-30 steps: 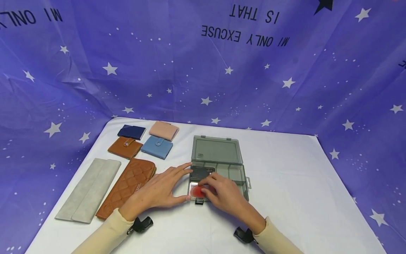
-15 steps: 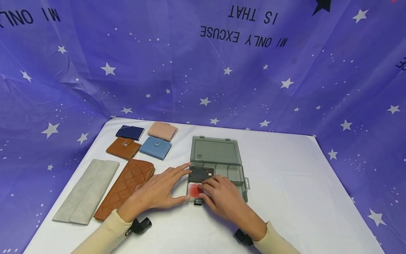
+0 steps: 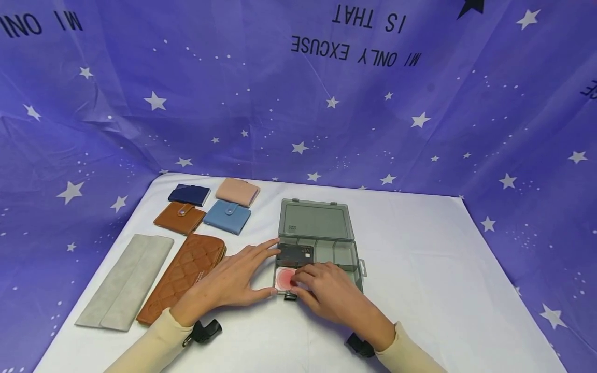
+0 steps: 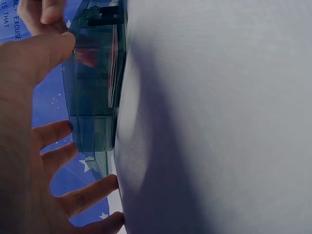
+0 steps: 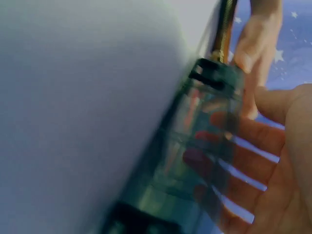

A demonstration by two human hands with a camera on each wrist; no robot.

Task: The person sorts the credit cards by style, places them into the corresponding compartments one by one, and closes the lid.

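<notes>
From the head view, the open grey box [image 3: 322, 243] is seen mid-desk, bare cloth lying toward the right edge. Its left wall is steadied by the left hand [image 3: 228, 282], fingers straight; the red card [image 3: 283, 280] is pressed by the right hand [image 3: 326, 292]'s fingertips, shifted slightly leftward since earlier. "VIP" is read on the black card [image 3: 295, 253]. In both wrist views, the box wall is met by flat fingers.
</notes>
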